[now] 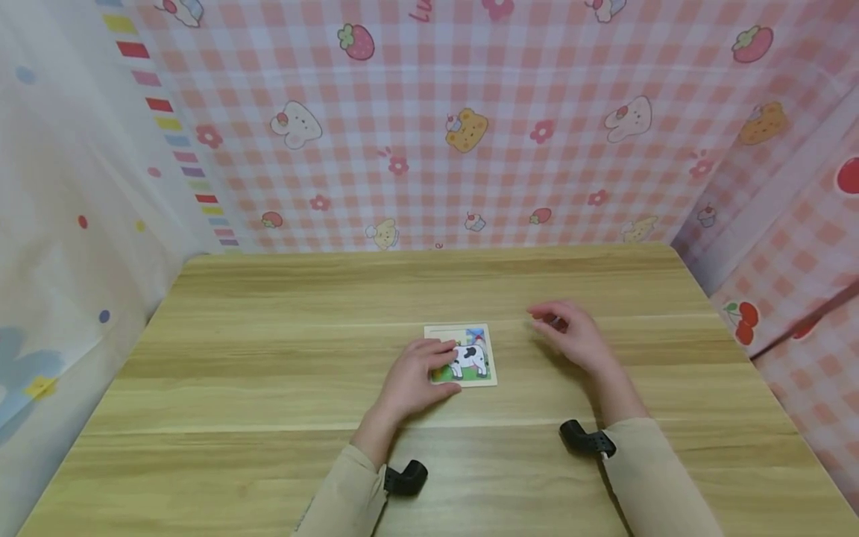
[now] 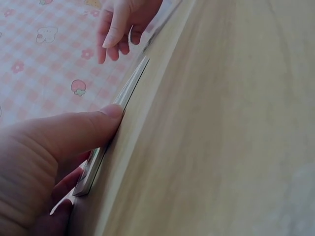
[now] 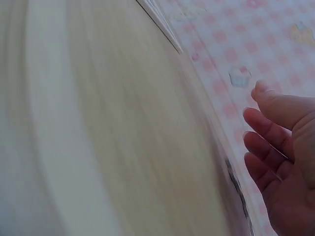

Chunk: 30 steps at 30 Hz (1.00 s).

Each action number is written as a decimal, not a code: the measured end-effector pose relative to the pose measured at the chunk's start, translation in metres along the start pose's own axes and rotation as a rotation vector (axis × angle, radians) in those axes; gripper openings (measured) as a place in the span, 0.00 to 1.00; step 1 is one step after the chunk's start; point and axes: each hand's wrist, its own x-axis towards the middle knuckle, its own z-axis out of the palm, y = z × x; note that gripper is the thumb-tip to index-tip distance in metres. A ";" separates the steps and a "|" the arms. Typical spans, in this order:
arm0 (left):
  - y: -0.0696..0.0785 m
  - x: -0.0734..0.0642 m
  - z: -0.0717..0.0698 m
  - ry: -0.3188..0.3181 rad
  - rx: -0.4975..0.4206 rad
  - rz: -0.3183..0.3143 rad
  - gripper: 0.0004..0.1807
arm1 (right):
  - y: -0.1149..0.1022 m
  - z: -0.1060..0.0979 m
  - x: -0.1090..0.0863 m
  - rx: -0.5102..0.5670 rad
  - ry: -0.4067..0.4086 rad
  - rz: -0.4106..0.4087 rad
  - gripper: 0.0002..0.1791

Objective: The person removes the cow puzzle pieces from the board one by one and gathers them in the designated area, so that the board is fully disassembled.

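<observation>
A small square wooden puzzle (image 1: 472, 361) with a black-and-white cow picture lies flat near the middle of the table. Over its left side is my left hand (image 1: 414, 377), gripping the board between thumb and fingers; the hand covers part of the picture. In the left wrist view, the thumb (image 2: 93, 129) rests along the board's edge, and the other fingers are partly hidden behind it. To the right of the puzzle, apart from it, my right hand (image 1: 570, 335) hovers over the table with fingers loosely bent. Nothing shows between its fingers in the right wrist view.
The wood-grain table (image 1: 268, 358) reaches back to a pink checked curtain (image 1: 403, 134). A white patterned curtain (image 1: 74, 224) hangs at the left, and another checked cloth (image 1: 798, 298) at the right. Black wrist cameras (image 1: 406, 478) sit at both sleeves.
</observation>
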 end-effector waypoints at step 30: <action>-0.004 0.002 0.000 0.003 -0.023 -0.009 0.30 | -0.028 0.050 0.033 -0.077 -0.341 -0.202 0.13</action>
